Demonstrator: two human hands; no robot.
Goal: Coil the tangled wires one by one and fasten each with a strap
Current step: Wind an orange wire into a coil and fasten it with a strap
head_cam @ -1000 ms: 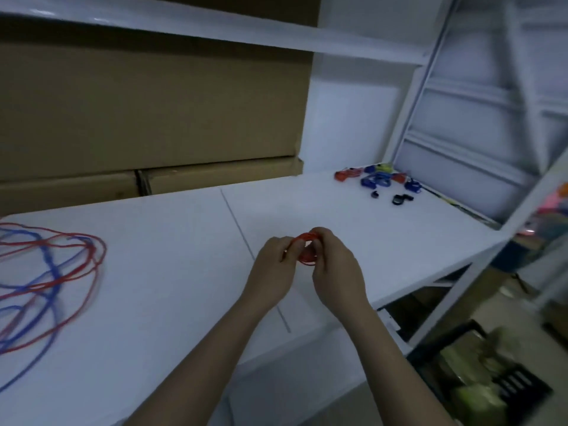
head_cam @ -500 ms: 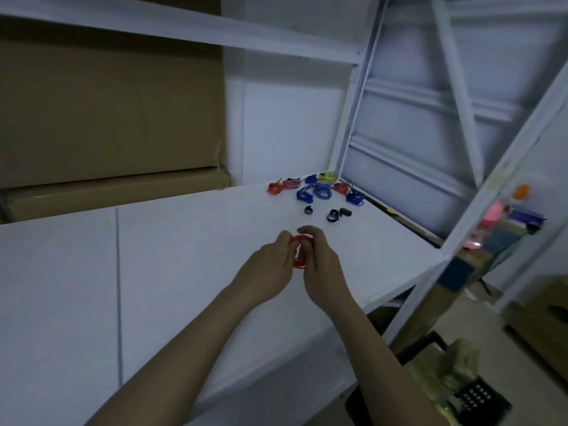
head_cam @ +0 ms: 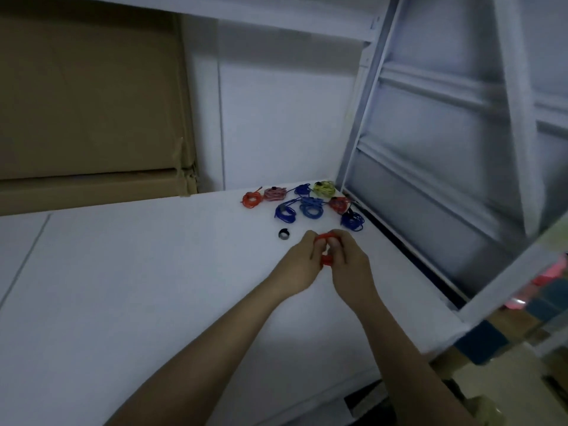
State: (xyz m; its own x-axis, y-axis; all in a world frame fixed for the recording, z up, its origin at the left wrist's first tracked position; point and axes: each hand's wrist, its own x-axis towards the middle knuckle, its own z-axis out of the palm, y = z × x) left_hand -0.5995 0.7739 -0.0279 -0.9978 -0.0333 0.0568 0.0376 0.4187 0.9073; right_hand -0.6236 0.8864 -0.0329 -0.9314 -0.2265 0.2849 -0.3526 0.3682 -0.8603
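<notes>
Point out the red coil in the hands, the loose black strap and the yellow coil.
red coil (head_cam: pixel 417 261), head view, lower loop showing between the hands
black strap (head_cam: pixel 284 234), head view, its curled band on the table
yellow coil (head_cam: pixel 323 188), head view, middle of the bundle

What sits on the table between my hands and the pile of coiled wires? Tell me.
In the head view, a black strap lies on the white table, between the left hand and the coiled wires. Otherwise the stretch is bare.
</notes>
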